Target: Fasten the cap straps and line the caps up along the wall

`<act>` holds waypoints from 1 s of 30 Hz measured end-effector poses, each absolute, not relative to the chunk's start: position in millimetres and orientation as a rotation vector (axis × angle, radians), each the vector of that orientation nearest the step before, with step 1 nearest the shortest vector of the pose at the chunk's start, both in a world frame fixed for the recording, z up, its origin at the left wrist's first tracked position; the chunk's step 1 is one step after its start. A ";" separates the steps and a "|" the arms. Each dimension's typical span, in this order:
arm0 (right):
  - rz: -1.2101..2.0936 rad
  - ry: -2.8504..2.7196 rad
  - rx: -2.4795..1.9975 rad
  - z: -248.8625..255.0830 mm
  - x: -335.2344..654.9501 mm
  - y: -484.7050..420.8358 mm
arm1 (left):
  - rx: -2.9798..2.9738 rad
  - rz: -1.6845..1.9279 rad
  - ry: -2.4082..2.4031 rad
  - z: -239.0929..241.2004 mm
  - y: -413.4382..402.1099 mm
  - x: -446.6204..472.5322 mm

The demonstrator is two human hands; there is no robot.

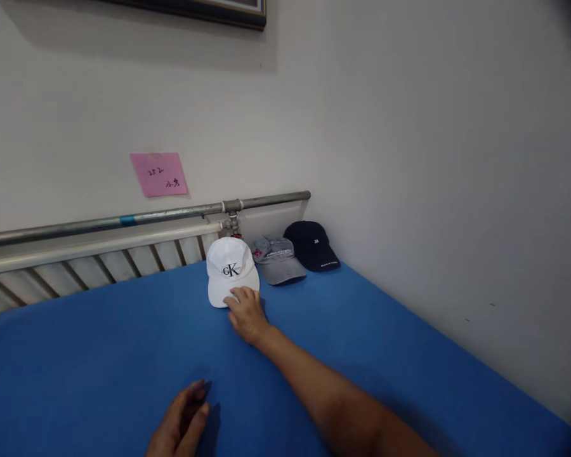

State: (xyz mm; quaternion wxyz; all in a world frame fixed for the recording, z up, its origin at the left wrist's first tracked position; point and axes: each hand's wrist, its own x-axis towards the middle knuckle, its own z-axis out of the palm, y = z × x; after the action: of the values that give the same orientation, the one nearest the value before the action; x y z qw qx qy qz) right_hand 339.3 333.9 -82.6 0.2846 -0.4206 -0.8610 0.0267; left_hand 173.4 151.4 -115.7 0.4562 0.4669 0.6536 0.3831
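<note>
Head view: a white cap [232, 261] sits upright on the blue surface [99, 355], near the radiator [99, 261] and left of a grey cap [280, 270] and a black cap [309, 244]. Its brim [217, 296] faces the person, and the right hand [248, 316] reaches over the brim's near right edge, fingers bent and a little spread. Whether they pinch the brim or merely rest on it I cannot tell (the underside is hidden). The left hand [179, 424], partly cut off by the lower border, is curved with thumb and fingers apart, nothing visible between them.

The white cap looks like fabric, so I judge it light, not fragile and unlikely to slip. The brim is probably stiffer than the rounded crown [224, 249], which would likely dent under a squeeze. The brim's edge seems the sounder hold, thumb beneath and fingers above.
</note>
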 end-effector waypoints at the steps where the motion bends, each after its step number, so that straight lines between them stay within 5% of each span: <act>1: 0.029 -2.330 -1.136 -83.1 340.4 336.9 | 1.150 0.948 1.615 -114.4 151.2 174.3; 16: 0.024 -2.282 -1.297 -85.2 359.0 347.7 | 1.182 0.947 1.701 -103.9 148.7 184.2; 30: 0.157 -2.542 -0.817 -95.0 348.1 238.7 | 1.354 1.093 1.630 -100.9 154.3 191.0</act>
State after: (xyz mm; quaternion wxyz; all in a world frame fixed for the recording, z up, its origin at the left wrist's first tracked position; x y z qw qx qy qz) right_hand 348.1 238.7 -95.0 0.2314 -0.2973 -0.9246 0.0571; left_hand 191.0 154.3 -100.9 0.3694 0.5278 0.6353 0.4259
